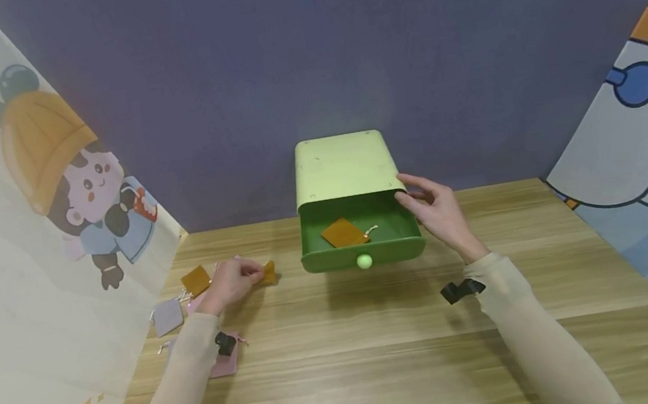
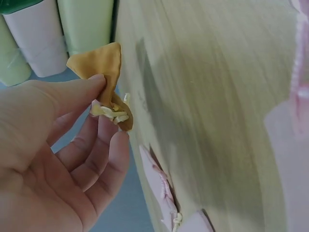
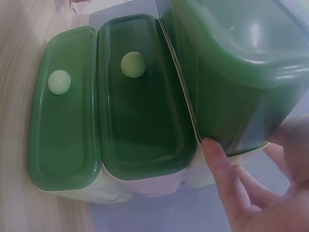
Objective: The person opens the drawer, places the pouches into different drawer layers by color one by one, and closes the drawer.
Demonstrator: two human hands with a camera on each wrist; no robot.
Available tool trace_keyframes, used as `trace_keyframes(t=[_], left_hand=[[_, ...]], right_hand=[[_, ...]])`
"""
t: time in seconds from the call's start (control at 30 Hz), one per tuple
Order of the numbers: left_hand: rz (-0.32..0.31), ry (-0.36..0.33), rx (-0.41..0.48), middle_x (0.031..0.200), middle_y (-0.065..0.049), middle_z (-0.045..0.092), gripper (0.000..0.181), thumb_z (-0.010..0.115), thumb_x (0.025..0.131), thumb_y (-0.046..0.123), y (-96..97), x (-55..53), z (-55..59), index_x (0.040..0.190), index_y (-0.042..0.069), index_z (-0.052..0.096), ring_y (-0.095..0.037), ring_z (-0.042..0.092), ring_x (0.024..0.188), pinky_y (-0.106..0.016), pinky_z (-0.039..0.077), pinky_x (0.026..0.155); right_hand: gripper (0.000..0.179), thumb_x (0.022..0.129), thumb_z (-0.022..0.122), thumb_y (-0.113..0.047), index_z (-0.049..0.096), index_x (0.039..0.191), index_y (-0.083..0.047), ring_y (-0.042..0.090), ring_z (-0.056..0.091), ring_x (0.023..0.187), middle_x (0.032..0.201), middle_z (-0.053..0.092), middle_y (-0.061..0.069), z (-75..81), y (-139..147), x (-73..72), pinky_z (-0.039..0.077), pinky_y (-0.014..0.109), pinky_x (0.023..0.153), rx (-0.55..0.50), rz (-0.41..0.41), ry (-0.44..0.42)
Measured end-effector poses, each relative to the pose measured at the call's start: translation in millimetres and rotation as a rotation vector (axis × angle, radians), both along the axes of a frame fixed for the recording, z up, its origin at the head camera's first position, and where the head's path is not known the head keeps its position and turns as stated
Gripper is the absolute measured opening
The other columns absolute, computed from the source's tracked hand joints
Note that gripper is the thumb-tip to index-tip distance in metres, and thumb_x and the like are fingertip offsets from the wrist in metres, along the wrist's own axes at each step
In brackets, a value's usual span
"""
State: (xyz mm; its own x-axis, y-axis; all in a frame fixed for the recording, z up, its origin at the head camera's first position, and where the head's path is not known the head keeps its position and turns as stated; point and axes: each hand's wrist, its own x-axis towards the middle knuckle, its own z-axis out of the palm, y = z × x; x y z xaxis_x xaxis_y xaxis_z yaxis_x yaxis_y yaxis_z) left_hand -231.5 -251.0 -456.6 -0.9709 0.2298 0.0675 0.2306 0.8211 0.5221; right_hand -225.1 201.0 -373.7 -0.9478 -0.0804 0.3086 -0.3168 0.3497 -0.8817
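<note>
Inside one drawer: one pouch (fingers pinch another).

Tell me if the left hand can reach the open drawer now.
Likely yes: the drawer is pulled out, and apart from the orange pouch pinched in the left hand, nothing shows between them. The right hand is at the opposite side.

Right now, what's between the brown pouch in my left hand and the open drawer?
Only bare tabletop shows between the pouch and the drawer in the head view.
</note>
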Motion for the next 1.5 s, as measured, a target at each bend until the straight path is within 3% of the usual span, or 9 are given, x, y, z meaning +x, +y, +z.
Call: trace_keyframes(t=[0.3,0.43,0.73,1.0,1.13,1.33,1.5], left_hand=[[0.040,-0.089,0.059,0.121,-0.011,0.080,0.022,0.073,0.102,0.026,3.1,7.7,15.8,0.118,0.014,0.082,-0.035,0.072,0.115,-0.055,0.056,0.102],[0.055,-0.107,0.089,0.124,-0.011,0.079,0.024,0.072,0.103,0.028,6.1,11.5,26.1,0.121,0.015,0.081,-0.033,0.072,0.114,-0.053,0.057,0.100],[-0.007,-0.033,0.127,0.124,-0.013,0.079,0.025,0.071,0.104,0.026,15.7,14.1,47.0,0.122,0.011,0.081,-0.031,0.073,0.106,-0.041,0.059,0.083],[-0.025,-0.001,0.153,0.118,-0.013,0.080,0.024,0.073,0.103,0.024,25.3,19.4,68.6,0.121,0.010,0.081,-0.027,0.074,0.100,-0.031,0.056,0.074],[-0.039,0.010,0.174,0.115,-0.011,0.081,0.023,0.074,0.102,0.024,32.8,25.1,80.6,0.120,0.012,0.082,-0.025,0.073,0.098,-0.031,0.055,0.073],[-0.086,0.066,0.207,0.114,-0.010,0.082,0.020,0.076,0.100,0.020,42.9,32.7,98.6,0.117,0.011,0.083,-0.024,0.073,0.097,-0.031,0.055,0.073],[-0.076,0.086,0.214,0.110,-0.011,0.082,0.018,0.076,0.100,0.019,44.5,33.7,107.1,0.114,0.011,0.083,-0.024,0.073,0.094,-0.030,0.053,0.068]], right_hand=[[0.050,0.107,0.067,-0.033,0.058,0.154,-0.020,0.028,0.061,0.132,0.160,0.056,0.008,0.8,-0.1,0.7,0.054,0.027,0.061,0.003,0.002,0.000],[0.050,0.106,0.068,-0.033,0.059,0.154,-0.019,0.029,0.061,0.133,0.160,0.056,0.008,1.2,0.0,1.1,0.054,0.027,0.062,0.000,0.004,0.005],[0.049,0.106,0.068,-0.033,0.060,0.152,-0.019,0.009,0.063,0.122,0.158,0.058,0.007,1.4,0.5,0.4,0.053,0.022,0.062,-0.002,-0.004,0.002],[0.049,0.106,0.068,-0.033,0.060,0.152,-0.018,0.008,0.063,0.121,0.158,0.058,0.009,1.9,-0.1,-0.4,0.053,0.022,0.062,0.003,-0.006,0.001],[0.049,0.106,0.068,-0.032,0.060,0.153,-0.018,0.004,0.062,0.118,0.158,0.058,0.009,1.8,-0.1,0.3,0.053,0.023,0.061,0.002,-0.003,-0.001],[0.049,0.106,0.068,-0.033,0.060,0.153,-0.018,0.008,0.062,0.121,0.158,0.058,0.009,2.0,-0.1,1.2,0.055,0.027,0.063,0.000,-0.005,-0.002],[0.049,0.106,0.068,-0.034,0.060,0.152,-0.018,0.005,0.063,0.120,0.157,0.059,0.009,1.7,0.4,0.8,0.055,0.026,0.063,-0.001,-0.011,0.000]])
